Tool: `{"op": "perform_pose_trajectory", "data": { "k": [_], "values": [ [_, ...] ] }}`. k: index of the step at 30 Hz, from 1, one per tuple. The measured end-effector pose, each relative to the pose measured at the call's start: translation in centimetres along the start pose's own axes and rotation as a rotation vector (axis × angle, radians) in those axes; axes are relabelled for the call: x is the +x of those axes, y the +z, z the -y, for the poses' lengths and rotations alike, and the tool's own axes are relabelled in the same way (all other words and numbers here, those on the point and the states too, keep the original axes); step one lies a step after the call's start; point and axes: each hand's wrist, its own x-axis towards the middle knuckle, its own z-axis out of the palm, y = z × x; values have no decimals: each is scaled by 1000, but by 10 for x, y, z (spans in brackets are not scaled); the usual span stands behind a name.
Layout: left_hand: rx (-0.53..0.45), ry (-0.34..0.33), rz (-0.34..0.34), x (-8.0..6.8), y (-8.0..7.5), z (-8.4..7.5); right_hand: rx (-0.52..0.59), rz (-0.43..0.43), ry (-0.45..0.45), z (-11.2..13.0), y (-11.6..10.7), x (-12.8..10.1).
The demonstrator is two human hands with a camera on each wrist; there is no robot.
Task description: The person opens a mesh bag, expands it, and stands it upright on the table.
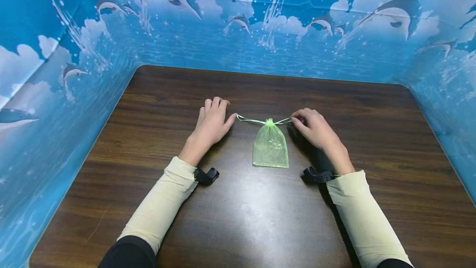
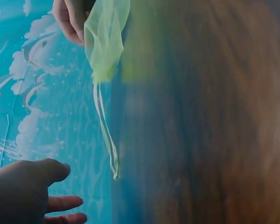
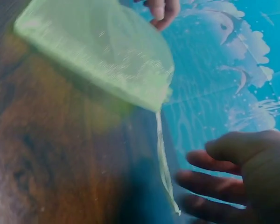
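The left hand (image 1: 212,124) is resting flat on the wooden table (image 1: 156,106), fingers relaxed and holding nothing, just left of the ribbon end (image 1: 243,118). Between the hands, the green mesh pouch (image 1: 270,147) is lying cinched shut. The right hand (image 1: 312,128) is sitting just beside the other ribbon end (image 1: 284,120), fingers spread loosely in the right wrist view, gripping nothing.

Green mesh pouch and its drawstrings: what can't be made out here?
- Pouch contents: head view too small, both wrist views blurred.
- Right hand on the right drawstring: head view hides contact behind the fingers; wrist view shows straight fingers beside it.
- Pouch bottom: cut off in the left wrist view.
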Motion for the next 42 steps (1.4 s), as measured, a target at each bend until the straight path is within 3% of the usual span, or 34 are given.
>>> {"op": "perform_pose_trajectory", "data": {
  "k": [5,12,20,25,42],
  "values": [
    [-110,29,1,0,3,-9,42,92,-6,5,-3,3],
    [-273,77,137,0,14,-21,53,126,13,14,5,7],
    [-281,38,143,-1,30,-30,74,131,23,18,19,5],
    [-260,47,162,-4,36,-34,90,147,15,20,29,3],
    [-282,64,165,-5,38,-40,111,121,-14,24,35,3]
  ]
}}
